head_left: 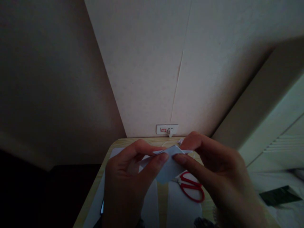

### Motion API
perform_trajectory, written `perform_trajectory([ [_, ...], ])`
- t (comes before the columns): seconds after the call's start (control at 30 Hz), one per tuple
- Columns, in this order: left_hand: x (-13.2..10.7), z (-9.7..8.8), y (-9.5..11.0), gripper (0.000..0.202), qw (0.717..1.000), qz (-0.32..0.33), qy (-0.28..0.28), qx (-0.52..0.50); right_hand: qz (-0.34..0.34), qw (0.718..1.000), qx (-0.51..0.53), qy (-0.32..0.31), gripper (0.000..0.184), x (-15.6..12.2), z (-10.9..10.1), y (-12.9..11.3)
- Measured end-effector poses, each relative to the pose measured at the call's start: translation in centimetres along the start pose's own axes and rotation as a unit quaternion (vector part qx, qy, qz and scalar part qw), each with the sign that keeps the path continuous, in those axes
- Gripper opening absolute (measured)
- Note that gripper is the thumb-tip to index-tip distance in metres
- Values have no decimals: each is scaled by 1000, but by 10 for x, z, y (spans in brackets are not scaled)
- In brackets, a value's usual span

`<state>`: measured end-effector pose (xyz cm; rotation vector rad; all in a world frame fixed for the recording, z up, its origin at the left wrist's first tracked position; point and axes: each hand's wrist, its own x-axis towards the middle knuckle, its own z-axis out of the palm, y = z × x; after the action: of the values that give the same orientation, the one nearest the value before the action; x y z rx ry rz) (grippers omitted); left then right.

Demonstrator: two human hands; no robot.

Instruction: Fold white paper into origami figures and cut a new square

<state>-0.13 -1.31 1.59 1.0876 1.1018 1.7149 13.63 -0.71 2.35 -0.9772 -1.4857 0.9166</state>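
A small folded piece of white paper (165,172) is held up over the table between both hands. My left hand (133,171) pinches its left part between thumb and forefinger. On the other side, my right hand (211,167) grips the paper's right part the same way, its thumb in front. The paper comes to a point at the top, with thin flaps sticking out to either side. Just below and to the right lie scissors with red handles (192,186); their blades are mostly hidden behind the paper.
White paper sheets (182,209) lie on the light wooden table (162,198). A wall socket with a plug (169,131) sits just beyond its far edge. A small scrap (180,141) rests at the back. To the right, a dark green packet (280,195) lies on a white surface.
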Motion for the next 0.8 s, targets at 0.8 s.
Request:
perform_trajectory([
  [0.8,-4,6,-1,15,996,-82,-15,16,-24,998,-3,52,10,0,0,5],
])
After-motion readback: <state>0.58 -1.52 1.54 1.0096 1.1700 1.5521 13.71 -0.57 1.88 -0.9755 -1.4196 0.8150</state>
